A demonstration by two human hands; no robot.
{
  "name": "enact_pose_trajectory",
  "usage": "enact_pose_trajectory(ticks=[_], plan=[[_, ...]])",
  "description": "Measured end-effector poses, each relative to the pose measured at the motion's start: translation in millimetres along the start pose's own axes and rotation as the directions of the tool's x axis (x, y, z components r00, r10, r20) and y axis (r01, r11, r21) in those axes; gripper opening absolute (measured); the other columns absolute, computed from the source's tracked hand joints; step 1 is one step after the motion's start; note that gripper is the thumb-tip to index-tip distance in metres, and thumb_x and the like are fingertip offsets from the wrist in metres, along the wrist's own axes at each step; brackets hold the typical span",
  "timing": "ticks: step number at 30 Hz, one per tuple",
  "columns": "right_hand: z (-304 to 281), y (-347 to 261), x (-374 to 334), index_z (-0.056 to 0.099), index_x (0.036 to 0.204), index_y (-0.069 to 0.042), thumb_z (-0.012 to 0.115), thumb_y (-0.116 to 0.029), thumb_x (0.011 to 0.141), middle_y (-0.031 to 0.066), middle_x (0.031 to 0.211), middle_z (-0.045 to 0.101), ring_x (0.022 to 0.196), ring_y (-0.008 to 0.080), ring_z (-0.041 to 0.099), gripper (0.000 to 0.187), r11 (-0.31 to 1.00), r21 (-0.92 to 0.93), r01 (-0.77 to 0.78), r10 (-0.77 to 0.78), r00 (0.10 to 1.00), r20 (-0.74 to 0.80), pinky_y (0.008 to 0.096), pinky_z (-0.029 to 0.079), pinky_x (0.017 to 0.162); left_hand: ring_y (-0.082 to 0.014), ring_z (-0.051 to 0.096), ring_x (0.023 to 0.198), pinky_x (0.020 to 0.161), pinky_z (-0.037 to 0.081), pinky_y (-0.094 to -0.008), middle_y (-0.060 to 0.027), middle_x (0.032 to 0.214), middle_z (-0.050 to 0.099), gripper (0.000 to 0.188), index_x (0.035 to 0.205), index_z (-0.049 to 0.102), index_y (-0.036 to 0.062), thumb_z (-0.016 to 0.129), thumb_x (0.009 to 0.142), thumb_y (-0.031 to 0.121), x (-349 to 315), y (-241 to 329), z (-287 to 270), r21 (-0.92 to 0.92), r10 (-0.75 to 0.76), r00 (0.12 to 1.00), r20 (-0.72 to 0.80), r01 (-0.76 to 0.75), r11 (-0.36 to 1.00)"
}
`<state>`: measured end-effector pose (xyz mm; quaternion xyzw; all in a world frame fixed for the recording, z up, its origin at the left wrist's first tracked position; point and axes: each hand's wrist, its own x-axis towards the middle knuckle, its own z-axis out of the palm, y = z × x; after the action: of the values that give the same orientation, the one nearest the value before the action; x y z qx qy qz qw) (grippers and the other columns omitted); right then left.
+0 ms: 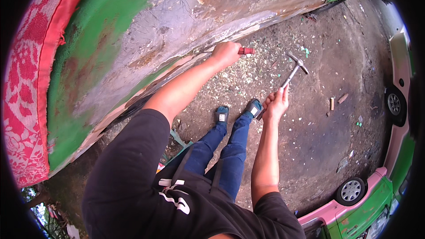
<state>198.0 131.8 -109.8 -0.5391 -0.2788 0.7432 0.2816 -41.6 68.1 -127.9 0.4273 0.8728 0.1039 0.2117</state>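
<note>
My left hand (pixel 226 54) is closed around a tool with a red handle (pixel 246 50). Its thin metal shaft reaches left to the lower edge of a worn car body panel (pixel 168 22); whether it is a chisel or a screwdriver I cannot tell. The panel is part green paint, part bare grey and rusty brown. My right hand (pixel 276 104) grips the shaft of a metal hammer (pixel 291 76). The hammer's head is raised off to the right of the red handle, apart from it.
Pale paint flakes (pixel 248 68) litter the dirt floor around my feet. A red patterned cloth (pixel 33 88) lies over the body at the left. Behind my legs is a green frame (pixel 179 141). A green and pink car (pixel 354 208) stands at the right.
</note>
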Motion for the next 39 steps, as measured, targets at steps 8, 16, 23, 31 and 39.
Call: enact_pose_trajectory(ticks=[8, 16, 23, 31, 39], plan=[[-10, 13, -3, 0.043, 0.146, -0.019, 0.046, -0.018, 0.103, -0.0089, 0.062, 0.036, 0.045, 0.0024, 0.031, 0.043, 1.000, -0.013, -0.018, 0.019, 0.999, 0.037, 0.0213, 0.029, 0.036, -0.0356, 0.067, 0.073, 0.068, 0.053, -0.0475, -0.0168, 0.074, 0.067, 0.014, 0.083, 0.067, 0.0092, 0.066, 0.078, 0.022, -2, -5, -4, -0.033, -0.009, 1.000, -0.013, 0.009, 0.999], [-13, 10, -5, 0.042, 0.147, -0.016, 0.053, -0.014, 0.100, -0.0078, 0.063, 0.037, 0.050, 0.0026, 0.036, 0.048, 0.963, -0.268, 0.027, 0.020, 0.985, 0.173, 0.0188, 0.029, 0.042, -0.0368, 0.067, 0.073, 0.067, 0.052, -0.0481, -0.0171, 0.073, 0.067, 0.011, 0.081, 0.066, 0.0085, 0.065, 0.078, 0.019, -3, 0, 4, -0.034, -0.014, 1.000, -0.004, 0.014, 0.999], [-22, 5, -3, 0.044, 0.145, -0.015, 0.054, -0.017, 0.100, -0.0083, 0.064, 0.041, 0.049, 0.0024, 0.036, 0.047, 0.999, 0.029, 0.044, -0.046, 0.995, 0.086, 0.0205, 0.029, 0.039, -0.0354, 0.068, 0.073, 0.069, 0.053, -0.0482, -0.0159, 0.075, 0.068, 0.010, 0.083, 0.066, 0.0094, 0.061, 0.080, 0.018, -8, -1, -2, 0.011, 0.001, 1.000, -0.009, -0.001, 1.000], [-18, 6, -6, 0.044, 0.146, -0.015, 0.052, -0.014, 0.101, -0.0094, 0.064, 0.035, 0.050, 0.0021, 0.034, 0.045, 0.996, -0.071, -0.058, 0.070, 0.981, 0.181, 0.0197, 0.030, 0.041, -0.0358, 0.068, 0.073, 0.068, 0.053, -0.0482, -0.0165, 0.074, 0.068, 0.013, 0.081, 0.066, 0.0094, 0.062, 0.081, 0.022, -7, 3, -5, 0.009, -0.001, 1.000, -0.024, 0.001, 1.000], [-7, 3, 0, 0.042, 0.147, -0.019, 0.051, -0.015, 0.101, -0.0082, 0.063, 0.038, 0.049, 0.0021, 0.034, 0.048, 0.979, -0.189, 0.077, -0.055, 0.991, 0.120, 0.0210, 0.029, 0.040, -0.0360, 0.068, 0.076, 0.070, 0.053, -0.0485, -0.0161, 0.077, 0.069, 0.012, 0.083, 0.068, 0.0102, 0.061, 0.080, 0.020, -3, 2, -11, -0.032, -0.055, 0.999, -0.003, 0.054, 0.998]])
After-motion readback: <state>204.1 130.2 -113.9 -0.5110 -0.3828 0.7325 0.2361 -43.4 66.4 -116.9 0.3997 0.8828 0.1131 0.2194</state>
